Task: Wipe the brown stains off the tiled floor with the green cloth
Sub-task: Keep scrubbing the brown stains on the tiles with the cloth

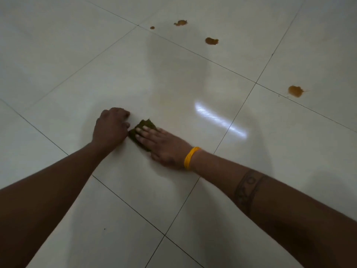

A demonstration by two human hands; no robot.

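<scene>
Cloth [142,132] half hidden under right hand [164,146] (flat)

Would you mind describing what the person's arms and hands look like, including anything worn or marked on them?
Both forearms are bare, with no sleeves or gloves in view. The right hand has a yellow bangle at its wrist, and a dark patterned tattoo band circles the right forearm. The left hand and arm show no jewellery or markings.
</scene>
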